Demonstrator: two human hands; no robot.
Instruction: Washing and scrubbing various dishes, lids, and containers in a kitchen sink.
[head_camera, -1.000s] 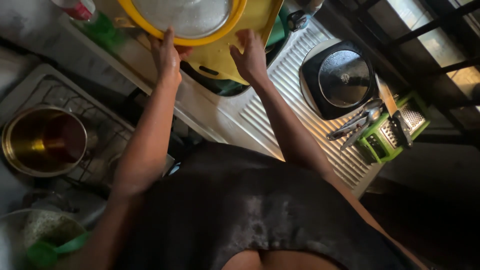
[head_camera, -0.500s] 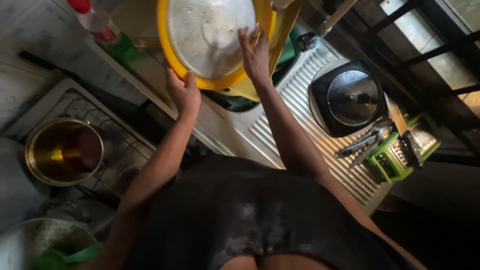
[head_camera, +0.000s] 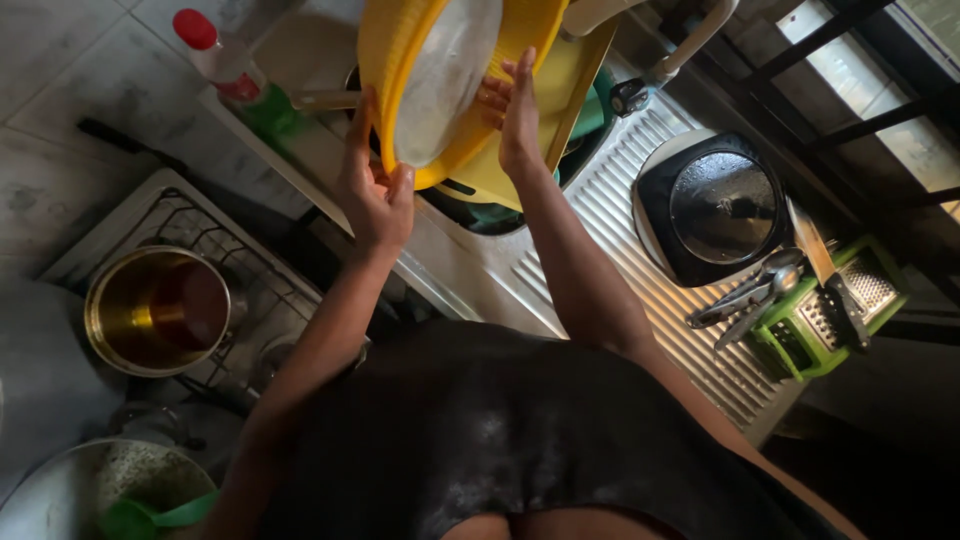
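Yellow basin (head_camera: 385, 60) tilted over sink: left hand (head_camera: 372, 195) fingers clamp lower rim, right hand (head_camera: 515, 115) fingers flat inside.

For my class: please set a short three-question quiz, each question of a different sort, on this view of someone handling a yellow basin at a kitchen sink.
1. True or false: the yellow basin lies flat on the draining board.
2. Multiple choice: what stands in the wire rack? A) a green grater B) a metal pot C) a red-capped bottle
3. Fill in: the dark pan with its lid rests on the ______ of the sink.

Key
1. False: it is tilted up on edge over the sink, the left hand gripping its rim and the right hand flat against its inside.
2. B, the metal pot.
3. Right, on the draining board.
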